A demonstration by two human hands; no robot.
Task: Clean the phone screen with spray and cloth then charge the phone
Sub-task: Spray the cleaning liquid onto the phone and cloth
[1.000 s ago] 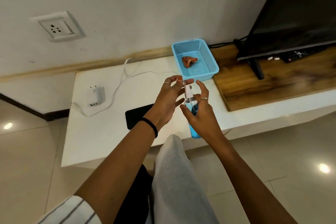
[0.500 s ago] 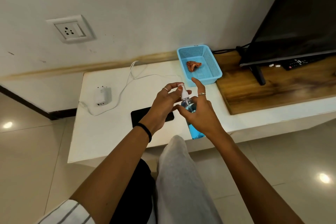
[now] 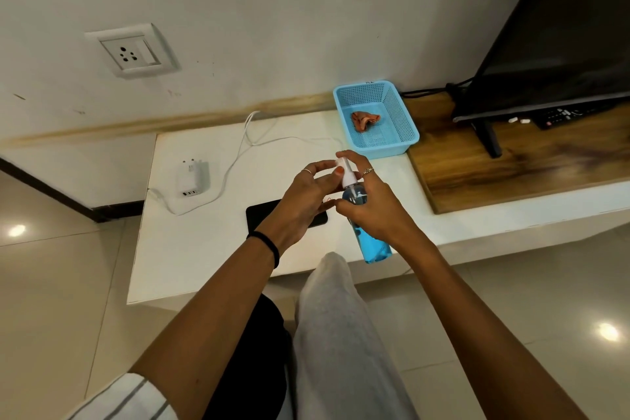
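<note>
My right hand (image 3: 375, 208) grips a clear spray bottle (image 3: 373, 245) of blue liquid around its upper body, holding it above the white ledge (image 3: 191, 249). Fingers of my left hand (image 3: 303, 201) pinch the bottle's white nozzle cap (image 3: 346, 174). A black phone (image 3: 262, 216) lies flat on the ledge, partly hidden under my left hand. An orange cloth (image 3: 364, 119) lies crumpled inside a blue mesh basket (image 3: 399, 119). A white charger adapter (image 3: 192, 177) with its white cable (image 3: 238, 153) rests on the ledge at left.
A wall socket (image 3: 131, 51) sits on the wall above the ledge. A television (image 3: 559, 44) stands on a wooden board (image 3: 511, 164) at right, with a remote (image 3: 559, 114) under it. My grey-clad knee (image 3: 337, 317) rises below the ledge's front edge.
The view shifted slightly right. My left fingers closed tighter on the nozzle cap, and my right index finger curled down over the top of the bottle.
</note>
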